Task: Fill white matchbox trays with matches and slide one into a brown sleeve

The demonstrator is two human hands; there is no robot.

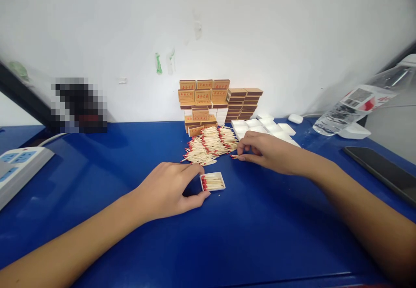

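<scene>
My left hand [169, 190] rests on the blue table [260, 236], its thumb and forefinger pinched round the left end of a small white matchbox tray [213, 181] partly filled with red-tipped matches. Just behind the tray lies a loose pile of matches [211, 144]. My right hand [269, 151] reaches in from the right, fingers curled, pinching a few matches [234, 156] at the pile's right edge.
Stacked matchboxes [214, 101] stand against the white wall, with several empty white trays [266, 127] to their right. A power strip [17, 166] lies at the left edge. A plastic bottle [357, 104], a white earbud case [295, 118] and a dark phone [383, 173] sit at the right.
</scene>
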